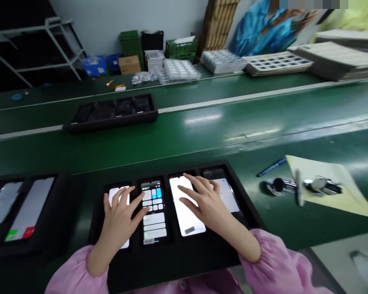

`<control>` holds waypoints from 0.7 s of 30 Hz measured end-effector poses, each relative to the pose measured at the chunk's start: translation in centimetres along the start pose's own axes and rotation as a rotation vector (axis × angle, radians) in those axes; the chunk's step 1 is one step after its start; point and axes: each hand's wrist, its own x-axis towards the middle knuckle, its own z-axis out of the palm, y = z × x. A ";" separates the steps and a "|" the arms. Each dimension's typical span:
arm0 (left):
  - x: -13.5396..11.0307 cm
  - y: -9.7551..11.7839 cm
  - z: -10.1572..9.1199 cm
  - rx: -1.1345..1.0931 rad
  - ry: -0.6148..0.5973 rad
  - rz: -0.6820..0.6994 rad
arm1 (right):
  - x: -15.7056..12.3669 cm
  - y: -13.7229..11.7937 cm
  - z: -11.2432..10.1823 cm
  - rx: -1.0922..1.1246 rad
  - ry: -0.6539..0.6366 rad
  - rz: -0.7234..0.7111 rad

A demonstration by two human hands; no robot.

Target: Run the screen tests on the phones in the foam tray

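A black foam tray [233,171] in front of me holds several lit phones side by side. My left hand [119,218] lies spread over the leftmost phone [119,194], and one finger reaches onto the second phone [153,212], which shows a settings panel. My right hand [202,202] rests open on the third phone [184,214], whose screen is white, fingers stretched toward its top. The fourth phone [227,192] lies just right of that hand. Neither hand grips anything.
Another black tray [49,212] with lit phones sits at my left. A third black tray [110,112] lies across the green belt [233,122]. At right are a blue pen [271,166], yellow paper [349,200] and small metal tools [322,185]. Stacked trays and boxes line the back.
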 end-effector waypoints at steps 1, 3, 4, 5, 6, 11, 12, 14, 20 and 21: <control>-0.1 -0.2 0.2 -0.004 0.004 0.006 | -0.7 1.0 -1.1 -0.005 0.026 0.039; -0.2 -0.4 0.5 -0.013 0.010 0.020 | -2.5 3.0 -3.3 -0.014 0.084 0.118; -0.2 -0.4 0.6 -0.016 0.015 0.026 | -3.7 3.9 -4.4 -0.014 0.101 0.140; -0.2 -0.4 0.6 -0.018 0.022 0.031 | -4.9 4.6 -5.3 -0.009 0.104 0.142; -0.3 -0.4 0.6 -0.020 0.030 0.034 | -6.1 5.2 -5.9 -0.002 0.092 0.129; -0.1 -0.5 0.7 -0.029 0.055 0.054 | -10.5 5.8 -6.4 -0.008 -0.037 0.067; -0.1 -0.6 0.7 -0.027 0.057 0.060 | -10.8 5.7 -6.2 -0.029 -0.051 0.063; 0.1 -0.6 0.6 -0.013 0.054 0.068 | -10.8 5.5 -6.0 -0.053 -0.050 0.050; -0.3 0.2 -0.5 0.042 0.160 0.064 | -7.0 2.9 -3.7 0.048 -0.045 0.009; -0.5 0.6 -0.9 0.028 0.187 0.064 | -5.9 2.5 -2.9 0.038 -0.066 0.009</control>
